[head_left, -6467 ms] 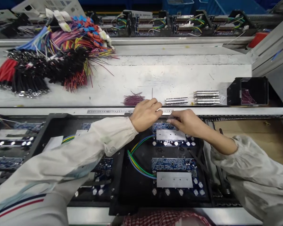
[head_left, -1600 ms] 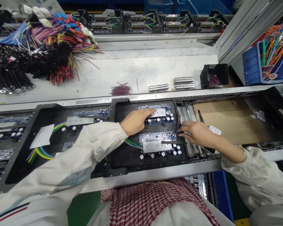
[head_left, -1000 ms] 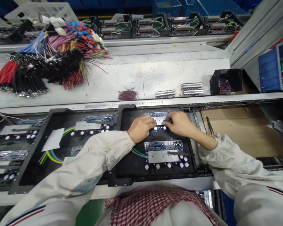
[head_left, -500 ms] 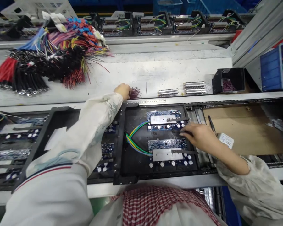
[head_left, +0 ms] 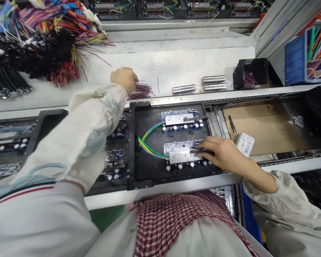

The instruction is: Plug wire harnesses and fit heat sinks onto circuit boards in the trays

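A white-topped workbench [head_left: 192, 67] lies beyond the left hand [head_left: 124, 79], and a black board carrier [head_left: 149, 171] sits under the right hand [head_left: 222, 151] on a conveyor nearer the body. Further right of the right hand are a cardboard sheet [head_left: 273, 125], a small white carton [head_left: 244, 144] and tweezers [head_left: 232, 125]. A blue bin [head_left: 296, 60] of coloured wires stands beyond them (bench surface marked and scuffed, bundled harnesses heaped at far left).

The right hand lies over the carrier's lower circuit board [head_left: 176, 145], its fingers [head_left: 207, 144] extended and pressed on or against an aluminium plate [head_left: 182, 157] and a dark strip [head_left: 194, 151]. Whether they pinch the strip cannot be determined. The assembly is likely stiff but fragile: the protruding capacitors [head_left: 183, 126] and board edges call for care, and the plate appears the safest hold.

The left hand is curled shut at the near edge of thin maroon wires [head_left: 141, 91], directly ahead of its knuckles. Its fingertips are hidden, so a pinch cannot be confirmed. These wires should be light, springy and prone to tangling, best taken as a small bunch.
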Tool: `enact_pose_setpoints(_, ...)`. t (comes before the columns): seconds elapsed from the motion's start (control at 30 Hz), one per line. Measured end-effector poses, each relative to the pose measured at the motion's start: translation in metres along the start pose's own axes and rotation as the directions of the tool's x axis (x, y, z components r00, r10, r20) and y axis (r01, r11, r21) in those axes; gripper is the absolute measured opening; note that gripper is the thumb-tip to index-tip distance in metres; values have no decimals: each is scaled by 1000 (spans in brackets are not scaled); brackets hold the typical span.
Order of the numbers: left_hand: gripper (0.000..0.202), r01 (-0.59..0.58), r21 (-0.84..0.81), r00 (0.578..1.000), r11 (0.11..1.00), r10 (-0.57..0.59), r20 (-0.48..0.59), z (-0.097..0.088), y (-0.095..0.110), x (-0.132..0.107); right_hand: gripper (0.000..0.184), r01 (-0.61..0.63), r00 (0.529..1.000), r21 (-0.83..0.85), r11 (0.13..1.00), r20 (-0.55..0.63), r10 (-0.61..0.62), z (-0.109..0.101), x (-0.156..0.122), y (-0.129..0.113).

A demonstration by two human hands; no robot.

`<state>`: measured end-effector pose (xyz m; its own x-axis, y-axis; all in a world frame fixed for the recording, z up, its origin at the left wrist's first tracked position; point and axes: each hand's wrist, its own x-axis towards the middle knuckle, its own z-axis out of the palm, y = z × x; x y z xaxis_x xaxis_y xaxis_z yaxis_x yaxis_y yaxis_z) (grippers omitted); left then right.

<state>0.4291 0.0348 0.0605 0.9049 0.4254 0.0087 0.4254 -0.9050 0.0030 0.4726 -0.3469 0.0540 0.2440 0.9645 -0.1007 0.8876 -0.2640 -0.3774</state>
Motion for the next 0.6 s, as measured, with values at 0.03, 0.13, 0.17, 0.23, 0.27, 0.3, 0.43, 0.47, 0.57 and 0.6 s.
enact_pose_setpoints(0.03, 40, -18, 2, 999, 1000, 18, -44, -8, 5, -12, 23, -2, 999, 13, 1000, -32, 2, -2, -3, 0)
enact_pose_setpoints(0.13, 39, -192, 36, 976, 981, 195, -94, -26, 37, -64, 23, -30, 981, 73, 997, -190, 44, -12, -6, -2)
enact_pose_setpoints(0.17, 40, -320, 75, 942, 944, 326, -77, -29, 53, -83, 24, -43, 970, 99, 994, -235, 65, -15, -2, -3)
enact_pose_setpoints(0.23, 40, -571, 84, 820, 817, 572, 17, -31, 85, -117, 23, -33, 966, 135, 990, -248, 66, -18, 12, -8)
enact_pose_setpoints(0.27, 41, -633, 65, 773, 771, 634, 5, -30, 99, -129, 22, -10, 974, 145, 989, -222, 42, -18, 22, -11)
enact_pose_setpoints(0.3, 41, -658, 50, 751, 751, 660, -19, -29, 111, -137, 20, 21, 983, 157, 987, -182, 8, -17, 32, -14)
enact_pose_setpoints(0.43, 34, -503, -27, 854, 864, 491, -171, -17, 127, -139, 14, 45, 996, 245, 968, -80, -26, -8, 62, -19)
enact_pose_setpoints(0.47, 29, -430, -105, 894, 897, 408, -183, -12, 125, -136, 14, 21, 997, 253, 967, -76, -2, -6, 66, -19)
enact_pose_setpoints(0.57, 13, -165, -533, 984, 830, 176, -30, 8, 120, -134, 14, -25, 996, 244, 970, -79, 45, 0, 69, -15)
enact_pose_setpoints(0.6, 9, -71, -660, 987, 748, 147, 60, 15, 119, -135, 14, -15, 997, 248, 969, -72, 34, 3, 69, -13)
